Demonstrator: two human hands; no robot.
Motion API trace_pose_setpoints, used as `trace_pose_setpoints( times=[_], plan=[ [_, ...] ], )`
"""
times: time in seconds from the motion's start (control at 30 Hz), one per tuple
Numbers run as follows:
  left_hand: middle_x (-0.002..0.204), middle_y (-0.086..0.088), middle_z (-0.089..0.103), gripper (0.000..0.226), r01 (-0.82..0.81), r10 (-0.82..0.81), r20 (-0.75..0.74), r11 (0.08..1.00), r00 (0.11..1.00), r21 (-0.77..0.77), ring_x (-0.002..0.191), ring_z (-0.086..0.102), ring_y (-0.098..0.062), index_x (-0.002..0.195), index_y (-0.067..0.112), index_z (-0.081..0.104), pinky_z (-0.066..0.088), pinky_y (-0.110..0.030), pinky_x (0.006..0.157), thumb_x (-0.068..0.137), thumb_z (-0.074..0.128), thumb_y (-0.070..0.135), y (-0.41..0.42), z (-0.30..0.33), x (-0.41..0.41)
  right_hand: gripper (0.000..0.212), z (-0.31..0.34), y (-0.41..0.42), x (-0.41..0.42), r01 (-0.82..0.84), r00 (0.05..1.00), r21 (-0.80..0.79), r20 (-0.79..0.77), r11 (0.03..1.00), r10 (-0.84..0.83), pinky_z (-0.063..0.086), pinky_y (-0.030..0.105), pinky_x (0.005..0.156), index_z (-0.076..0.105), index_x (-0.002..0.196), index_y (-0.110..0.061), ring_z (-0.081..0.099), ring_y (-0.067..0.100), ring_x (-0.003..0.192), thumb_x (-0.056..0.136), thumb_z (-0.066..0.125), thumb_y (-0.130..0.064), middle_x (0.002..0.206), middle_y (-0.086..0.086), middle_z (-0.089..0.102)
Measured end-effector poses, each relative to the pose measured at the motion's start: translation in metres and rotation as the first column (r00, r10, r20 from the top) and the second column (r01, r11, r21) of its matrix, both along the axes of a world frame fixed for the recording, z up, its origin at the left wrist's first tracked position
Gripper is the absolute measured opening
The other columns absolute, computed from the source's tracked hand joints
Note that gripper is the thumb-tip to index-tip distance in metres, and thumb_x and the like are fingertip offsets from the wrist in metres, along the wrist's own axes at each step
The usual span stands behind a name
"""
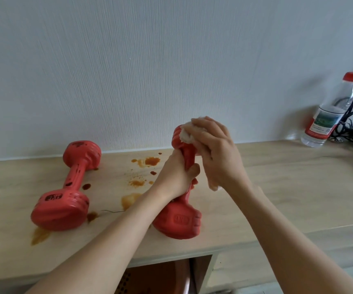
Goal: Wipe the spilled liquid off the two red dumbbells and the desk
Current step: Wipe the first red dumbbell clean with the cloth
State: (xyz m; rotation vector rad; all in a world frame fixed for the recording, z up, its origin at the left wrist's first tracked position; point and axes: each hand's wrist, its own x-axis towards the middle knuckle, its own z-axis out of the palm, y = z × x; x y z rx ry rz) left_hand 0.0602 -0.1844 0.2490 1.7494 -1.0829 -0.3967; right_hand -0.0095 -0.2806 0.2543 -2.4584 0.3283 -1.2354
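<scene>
A pale wall [150, 60] with a fine vertical ribbed texture fills the upper half of the frame, and below it a light wood-grain desk [277, 187] runs across the middle from edge to edge, its surface smooth and matte. At the left centre one red dumbbell [65, 187] lies flat on the desk, a narrow round handle between two blocky, ridged heads, with dark specks along the handle and on the far head. At the centre of the frame the second red dumbbell [180, 219] stands tilted, its lower head resting on the desk near the front edge and its upper head raised toward the wall. The left hand [175, 177] reaches in from the lower left with the forearm stretched out, fingers and thumb wrapped round this dumbbell's handle. The right hand [218, 153] comes in from the lower right, wrist bent, fingers curled over a crumpled, damp-looking whitish tissue [187, 134] that is pressed against the raised head; another bit of the tissue shows under the heel of the palm. Orange-brown spilled liquid [150, 161] marks the desk in blotches and fine spatter between the two dumbbells, with paler smears near the front left. At the right edge a clear plastic bottle [324, 119] with a red cap and a red-banded label stands near the wall, beside a tangle of black cables [349, 126]
</scene>
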Motion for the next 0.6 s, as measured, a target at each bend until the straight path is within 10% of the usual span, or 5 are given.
trace_pose_setpoints(
  times=[0.13,0.37,0.6],
  plan=[
    [0.077,-0.009,0.058,0.013,0.022,-0.022,0.006,0.999,1.0,0.031,0.058,0.064,-0.015,0.09,0.016,0.043,0.052,-0.026,0.049,0.086,0.051,0.006,0.001,-0.001,-0.002,0.026,0.011,-0.005,-0.004,-0.077,0.995,0.445,0.094,0.892,0.039,0.042,0.012,0.092,0.066,0.116,-0.019,0.056,0.004,0.108,0.095,0.052,-0.024,0.113,-0.01,0.059],
    [0.071,-0.002,0.057,0.019,0.004,-0.002,-0.067,1.0,0.998,0.021,0.047,0.059,-0.003,0.09,0.024,0.041,0.05,-0.021,0.046,0.087,0.048,0.006,0.007,-0.001,0.003,0.026,-0.002,0.01,-0.001,0.108,0.993,-0.086,-0.027,0.99,-0.111,0.041,0.025,0.08,0.066,0.115,-0.019,0.048,0.022,0.117,0.094,0.052,-0.016,0.125,-0.002,0.058],
    [0.07,-0.004,0.055,0.015,0.0,0.002,-0.074,1.0,0.997,0.026,0.044,0.058,0.002,0.089,0.02,0.041,0.042,-0.013,0.041,0.09,0.05,0.008,0.008,0.0,0.002,0.033,0.001,-0.002,-0.006,0.161,0.987,0.399,-0.039,0.903,-0.159,0.044,0.025,0.069,0.068,0.091,-0.019,0.059,0.01,0.073,0.099,0.042,-0.037,0.086,0.0,0.06]
  ],
)
